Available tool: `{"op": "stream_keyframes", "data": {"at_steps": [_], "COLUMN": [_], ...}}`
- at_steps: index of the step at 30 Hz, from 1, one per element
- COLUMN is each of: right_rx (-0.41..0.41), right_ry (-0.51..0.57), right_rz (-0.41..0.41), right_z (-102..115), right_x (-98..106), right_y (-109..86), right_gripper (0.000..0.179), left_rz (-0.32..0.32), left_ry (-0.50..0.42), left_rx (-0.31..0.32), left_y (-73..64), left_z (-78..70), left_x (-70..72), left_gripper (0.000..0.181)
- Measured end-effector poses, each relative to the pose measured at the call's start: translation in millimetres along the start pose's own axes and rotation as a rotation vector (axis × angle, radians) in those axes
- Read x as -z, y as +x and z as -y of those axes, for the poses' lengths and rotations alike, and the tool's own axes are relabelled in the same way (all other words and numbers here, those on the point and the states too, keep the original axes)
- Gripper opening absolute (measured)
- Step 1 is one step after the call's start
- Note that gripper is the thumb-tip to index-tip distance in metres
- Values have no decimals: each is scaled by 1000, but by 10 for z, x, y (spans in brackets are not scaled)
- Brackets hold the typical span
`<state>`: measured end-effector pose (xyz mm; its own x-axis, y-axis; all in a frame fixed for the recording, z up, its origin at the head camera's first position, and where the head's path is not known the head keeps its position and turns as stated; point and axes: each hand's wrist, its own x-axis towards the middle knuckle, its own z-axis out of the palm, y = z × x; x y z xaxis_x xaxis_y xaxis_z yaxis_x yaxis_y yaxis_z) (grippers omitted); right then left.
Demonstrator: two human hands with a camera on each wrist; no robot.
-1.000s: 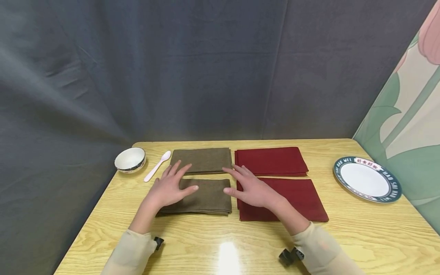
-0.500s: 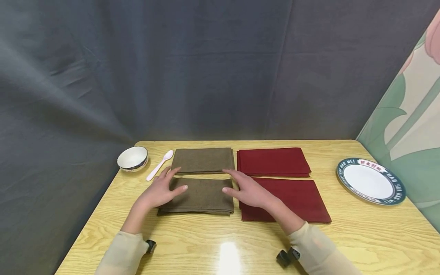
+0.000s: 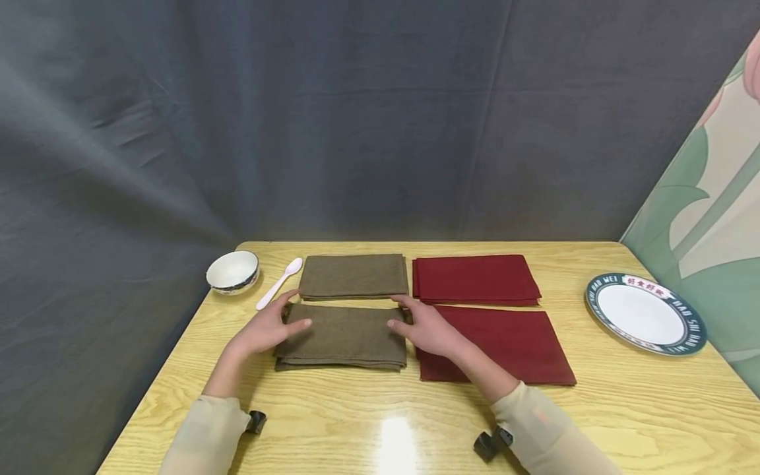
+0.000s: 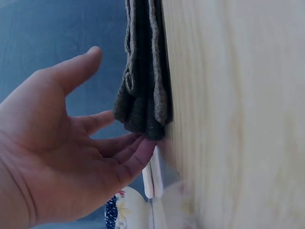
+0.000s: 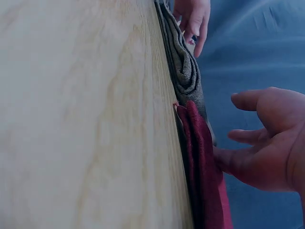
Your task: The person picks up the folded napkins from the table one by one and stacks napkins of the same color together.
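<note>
In the head view a folded brown cloth [image 3: 347,336] lies at the near middle, between my two hands. My left hand [image 3: 264,330] is at its left end; the left wrist view puts the fingertips against the folded layers [image 4: 143,105], the thumb raised apart. Over the seam between this cloth and the near folded red cloth [image 3: 505,346] is my right hand [image 3: 433,330]. In the right wrist view its lower fingers touch the red cloth [image 5: 205,176], and the thumb stands clear of the brown one. Neither hand grips anything; fingers are spread and loosely bent.
Behind lie a second folded brown cloth [image 3: 353,277] and a second folded red cloth [image 3: 477,280]. A pink spoon [image 3: 279,285] and a white bowl [image 3: 233,269] are at the back left. A plate [image 3: 641,313] with a dark green rim stands right, near the flowered wall covering [image 3: 691,264].
My left hand has moved left and down, from above the near brown cloth to its left end. The right hand has lowered slightly at the cloth's right end. The cloths lie as before.
</note>
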<state>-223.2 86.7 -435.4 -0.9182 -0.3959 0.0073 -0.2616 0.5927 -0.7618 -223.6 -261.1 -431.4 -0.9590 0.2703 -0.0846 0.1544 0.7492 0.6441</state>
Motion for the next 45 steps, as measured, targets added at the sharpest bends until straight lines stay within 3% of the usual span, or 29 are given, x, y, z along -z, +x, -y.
{"op": "stream_keyframes", "data": {"at_steps": [8,16,25,33,38,45], "right_rx": [-68,-88,-175,-221,-260,-291], "right_ry": [132,293,451,478,570,601], "right_rz": [-40,-57,-49,-38,-23,-32], "right_z": [-25,-37,-41,-85,-76,-82], "right_x": [-21,-40,-47,-76,-80,-99], "right_y": [-2,5,2,21,15,11], "right_gripper": [50,50,60,50,42,39], "left_rz": [-22,-76,-75,-111,-137,-136], "left_ry": [-161,-211,-186,-215,-228,-267], "left_rx": [73,107,225,238,223,226], "left_y": [23,48,79,81,68,44], "left_z": [55,65,13,-11,-41,-54], "left_x": [-12,-42,-55,-68,-68,-50], "left_gripper": [78,67,52,34,33,32]}}
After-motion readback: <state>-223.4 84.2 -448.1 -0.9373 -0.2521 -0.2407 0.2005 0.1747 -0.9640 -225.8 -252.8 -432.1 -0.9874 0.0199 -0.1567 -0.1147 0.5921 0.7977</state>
